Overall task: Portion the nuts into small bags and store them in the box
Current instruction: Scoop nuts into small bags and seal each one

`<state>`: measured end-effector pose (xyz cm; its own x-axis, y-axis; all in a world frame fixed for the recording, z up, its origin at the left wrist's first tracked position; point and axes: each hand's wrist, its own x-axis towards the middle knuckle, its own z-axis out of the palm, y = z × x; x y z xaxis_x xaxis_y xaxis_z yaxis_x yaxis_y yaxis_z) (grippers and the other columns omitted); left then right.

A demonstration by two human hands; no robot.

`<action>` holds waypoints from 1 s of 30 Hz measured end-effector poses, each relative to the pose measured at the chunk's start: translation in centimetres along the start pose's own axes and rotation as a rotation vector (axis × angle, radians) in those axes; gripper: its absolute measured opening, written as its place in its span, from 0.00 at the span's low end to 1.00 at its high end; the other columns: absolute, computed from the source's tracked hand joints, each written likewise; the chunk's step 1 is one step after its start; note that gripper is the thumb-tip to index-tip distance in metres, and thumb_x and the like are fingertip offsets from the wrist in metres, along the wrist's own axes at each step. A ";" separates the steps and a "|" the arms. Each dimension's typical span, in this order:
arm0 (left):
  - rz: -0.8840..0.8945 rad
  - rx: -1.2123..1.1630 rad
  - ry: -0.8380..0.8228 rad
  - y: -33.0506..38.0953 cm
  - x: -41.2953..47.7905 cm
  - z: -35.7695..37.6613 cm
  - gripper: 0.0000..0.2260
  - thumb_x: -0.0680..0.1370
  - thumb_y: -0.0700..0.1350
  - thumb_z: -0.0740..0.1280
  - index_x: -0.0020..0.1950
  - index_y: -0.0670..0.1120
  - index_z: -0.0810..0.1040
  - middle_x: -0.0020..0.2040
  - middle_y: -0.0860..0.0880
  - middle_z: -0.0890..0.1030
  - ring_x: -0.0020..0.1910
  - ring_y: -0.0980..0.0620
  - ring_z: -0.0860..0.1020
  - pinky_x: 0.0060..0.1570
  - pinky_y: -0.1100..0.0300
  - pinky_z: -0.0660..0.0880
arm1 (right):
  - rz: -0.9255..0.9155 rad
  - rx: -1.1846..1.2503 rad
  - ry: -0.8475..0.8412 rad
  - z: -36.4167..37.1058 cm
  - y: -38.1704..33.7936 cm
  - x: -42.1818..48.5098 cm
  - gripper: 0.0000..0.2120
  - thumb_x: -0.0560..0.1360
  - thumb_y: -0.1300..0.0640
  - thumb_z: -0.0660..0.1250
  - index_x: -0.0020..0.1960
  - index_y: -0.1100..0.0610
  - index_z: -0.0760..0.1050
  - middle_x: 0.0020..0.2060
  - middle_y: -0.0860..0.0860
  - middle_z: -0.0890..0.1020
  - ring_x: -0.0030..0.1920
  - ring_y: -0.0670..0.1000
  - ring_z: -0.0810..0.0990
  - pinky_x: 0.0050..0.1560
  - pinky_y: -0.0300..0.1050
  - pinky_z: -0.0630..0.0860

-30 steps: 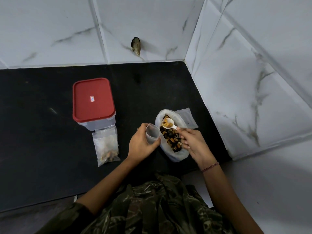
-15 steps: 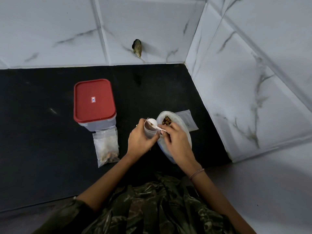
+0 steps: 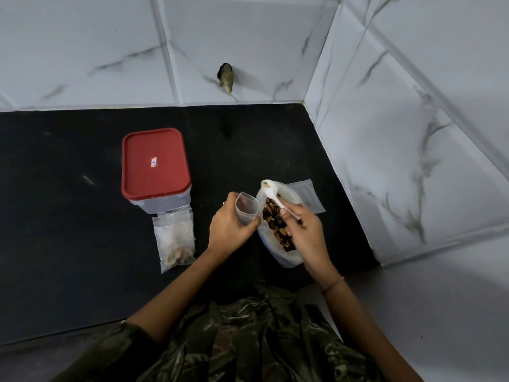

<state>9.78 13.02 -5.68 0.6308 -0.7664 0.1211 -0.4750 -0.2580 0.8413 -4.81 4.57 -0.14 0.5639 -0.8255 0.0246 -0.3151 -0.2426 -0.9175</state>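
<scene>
Left hand [image 3: 230, 227]: fingers curled round a small clear bag [image 3: 247, 208], its mouth open.
Right hand [image 3: 305, 235]: pinches a white spoon [image 3: 271, 193] over the large bag [image 3: 278, 255].
Large bag: open on the black counter [image 3: 68, 216], nuts [image 3: 276, 224] inside.
Filled bag [image 3: 175, 239]: flat, touching the box [image 3: 162, 202].
Box: red lid [image 3: 155, 164] on.
Spare bags [image 3: 307, 195]: flat behind the large bag.

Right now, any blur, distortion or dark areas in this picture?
Head view: the wide lens bows the wall tiles; the black counter is dim; the right hand and spoon are slightly motion-blurred; the left hand and small bag look sharp.
</scene>
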 end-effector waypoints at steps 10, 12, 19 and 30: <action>0.008 -0.038 -0.080 -0.9 -0.4 0.6 0.20 0.71 0.55 0.73 0.56 0.53 0.67 0.51 0.56 0.77 0.49 0.60 0.77 0.44 0.69 0.72 | -0.098 -0.604 -0.122 -2.5 4.8 2.6 0.15 0.79 0.60 0.60 0.65 0.56 0.74 0.48 0.49 0.69 0.47 0.44 0.70 0.55 0.39 0.72; 0.019 -0.046 -0.112 -0.8 -0.5 0.8 0.20 0.72 0.54 0.73 0.57 0.52 0.67 0.52 0.56 0.77 0.49 0.60 0.77 0.45 0.69 0.72 | -0.034 -0.541 -0.209 -1.4 4.5 2.7 0.13 0.80 0.56 0.58 0.62 0.54 0.74 0.50 0.48 0.70 0.46 0.41 0.69 0.54 0.39 0.71; 0.032 0.015 -0.188 -1.3 -0.8 1.3 0.21 0.71 0.54 0.73 0.57 0.54 0.66 0.53 0.56 0.77 0.51 0.60 0.76 0.45 0.67 0.72 | 0.057 -0.466 -0.228 -1.3 5.0 2.6 0.09 0.79 0.46 0.59 0.54 0.51 0.69 0.52 0.46 0.69 0.51 0.44 0.73 0.49 0.40 0.72; 0.078 0.076 -0.165 -1.4 -0.9 1.7 0.20 0.71 0.52 0.74 0.56 0.50 0.69 0.52 0.52 0.79 0.49 0.58 0.77 0.48 0.60 0.76 | -0.058 -0.627 -0.145 -2.5 5.8 4.3 0.12 0.80 0.55 0.56 0.58 0.57 0.75 0.46 0.45 0.73 0.46 0.40 0.72 0.42 0.31 0.66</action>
<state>8.90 13.06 -7.88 0.4839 -0.8704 0.0912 -0.5676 -0.2328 0.7897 -6.06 -1.68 -4.38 0.6769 -0.7356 -0.0271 -0.6426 -0.5727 -0.5090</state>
